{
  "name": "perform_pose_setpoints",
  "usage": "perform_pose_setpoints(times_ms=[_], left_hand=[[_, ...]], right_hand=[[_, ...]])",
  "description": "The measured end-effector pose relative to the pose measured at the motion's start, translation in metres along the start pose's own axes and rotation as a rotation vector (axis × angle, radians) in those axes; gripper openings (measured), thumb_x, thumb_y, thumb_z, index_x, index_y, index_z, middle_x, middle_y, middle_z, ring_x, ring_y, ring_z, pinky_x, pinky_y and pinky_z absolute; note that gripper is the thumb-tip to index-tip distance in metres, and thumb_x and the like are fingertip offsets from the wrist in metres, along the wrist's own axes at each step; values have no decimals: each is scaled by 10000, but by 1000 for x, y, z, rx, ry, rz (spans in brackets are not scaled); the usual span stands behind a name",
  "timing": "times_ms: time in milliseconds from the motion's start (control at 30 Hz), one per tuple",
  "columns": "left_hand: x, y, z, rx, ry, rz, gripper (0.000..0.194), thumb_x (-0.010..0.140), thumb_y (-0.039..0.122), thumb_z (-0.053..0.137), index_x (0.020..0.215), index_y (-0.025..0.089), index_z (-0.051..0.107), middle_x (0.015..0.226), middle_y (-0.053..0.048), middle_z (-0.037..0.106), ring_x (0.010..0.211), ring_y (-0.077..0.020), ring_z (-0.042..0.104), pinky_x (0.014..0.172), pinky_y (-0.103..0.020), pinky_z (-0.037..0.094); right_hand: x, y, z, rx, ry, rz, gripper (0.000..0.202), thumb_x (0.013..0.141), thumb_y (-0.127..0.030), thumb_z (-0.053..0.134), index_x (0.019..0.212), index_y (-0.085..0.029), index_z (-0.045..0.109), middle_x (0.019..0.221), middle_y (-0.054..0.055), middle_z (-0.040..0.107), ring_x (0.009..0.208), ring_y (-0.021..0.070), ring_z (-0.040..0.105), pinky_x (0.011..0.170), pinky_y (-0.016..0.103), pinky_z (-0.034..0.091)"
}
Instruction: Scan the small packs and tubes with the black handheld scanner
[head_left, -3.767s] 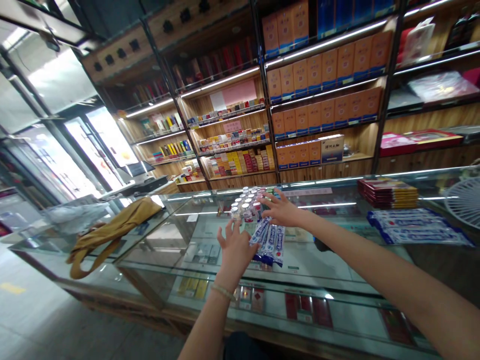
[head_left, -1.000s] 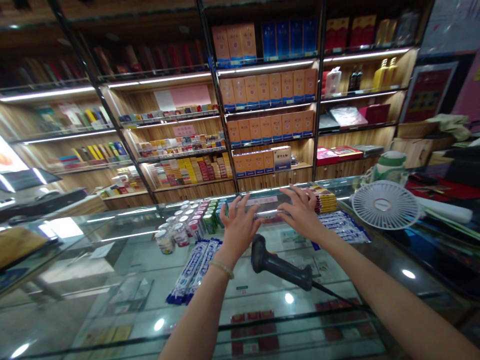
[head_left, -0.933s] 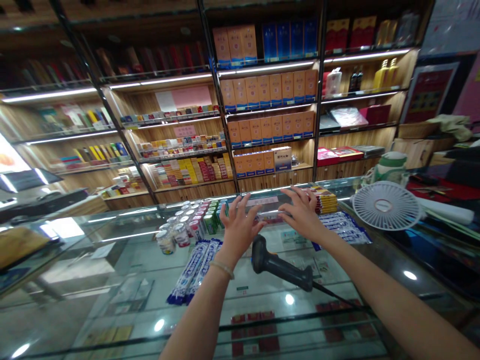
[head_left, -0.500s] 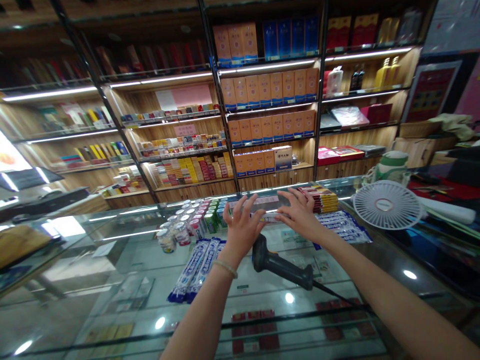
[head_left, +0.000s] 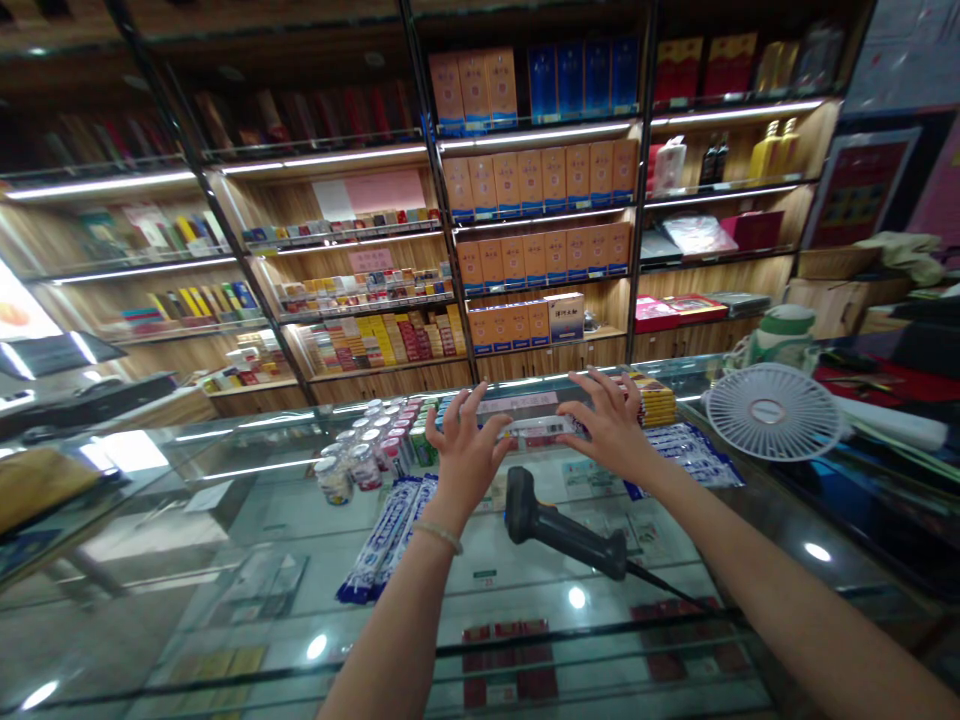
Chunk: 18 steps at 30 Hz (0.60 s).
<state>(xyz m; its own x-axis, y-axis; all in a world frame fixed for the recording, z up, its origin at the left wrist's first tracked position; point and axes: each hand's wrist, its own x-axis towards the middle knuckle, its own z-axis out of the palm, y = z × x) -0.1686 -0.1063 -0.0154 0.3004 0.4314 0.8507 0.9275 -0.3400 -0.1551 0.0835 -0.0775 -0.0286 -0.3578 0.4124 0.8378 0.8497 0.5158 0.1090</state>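
Observation:
A long narrow white pack [head_left: 541, 429] with a barcode lies crosswise on the glass counter, between my hands. My left hand [head_left: 466, 440] is at its left end, fingers spread and thumb pointing towards it. At the other end is my right hand [head_left: 609, 425], its fingers also apart and its thumb close to the pack. Whether either thumb touches it, I cannot tell. A black barcode scanner [head_left: 559, 525] lies nearer to me, below the hands. Beside my left forearm are blue-and-white wrapped sticks [head_left: 386, 540]. Yellow-brown packs [head_left: 658, 400] stand beyond my right hand, partly hidden.
Several small lidded tubs [head_left: 364, 462] stand in rows at the left. More blue-and-white packs [head_left: 686, 455] lie right of my right hand, near a white fan [head_left: 772, 412] and a green-and-white jug [head_left: 784, 335]. Stocked shelves [head_left: 540, 285] rise behind the counter.
My hands have moved apart, the left slightly left and the right slightly right. More of the white pack shows between the thumbs. The scanner has stayed put.

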Motion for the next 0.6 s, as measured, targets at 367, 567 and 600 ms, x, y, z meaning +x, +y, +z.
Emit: perform_pose_setpoints(times_ms=[367, 567, 600], left_hand=[[-2, -3, 1, -43, -6, -36, 229, 793, 390, 795, 1001, 332, 721, 1534, -64, 502, 1419, -334, 401, 1205, -619, 36], [-4, -3, 2, -67, -17, -62, 228, 800, 371, 784, 1013, 322, 720, 1536, -85, 502, 1412, -348, 416, 1191, -646, 81], [-4, -3, 2, -76, -21, -66, 227, 801, 361, 782, 1014, 318, 718, 1539, -88, 499, 1413, -351, 416, 1190, -651, 85]], right_hand=[[0, 3, 1, -5, -46, 11, 265, 863, -448, 726, 1087, -310, 691, 1526, 80, 461, 1487, 318, 268, 1217, 614, 53], [12, -1, -11, -52, -147, -61, 293, 882, -442, 696, 1137, -297, 691, 1558, 76, 448, 1492, 317, 271, 1230, 597, 60], [13, -3, -15, -61, -156, -62, 332, 887, -452, 686, 1179, -292, 681, 1562, 82, 442, 1494, 319, 266, 1231, 593, 68]])
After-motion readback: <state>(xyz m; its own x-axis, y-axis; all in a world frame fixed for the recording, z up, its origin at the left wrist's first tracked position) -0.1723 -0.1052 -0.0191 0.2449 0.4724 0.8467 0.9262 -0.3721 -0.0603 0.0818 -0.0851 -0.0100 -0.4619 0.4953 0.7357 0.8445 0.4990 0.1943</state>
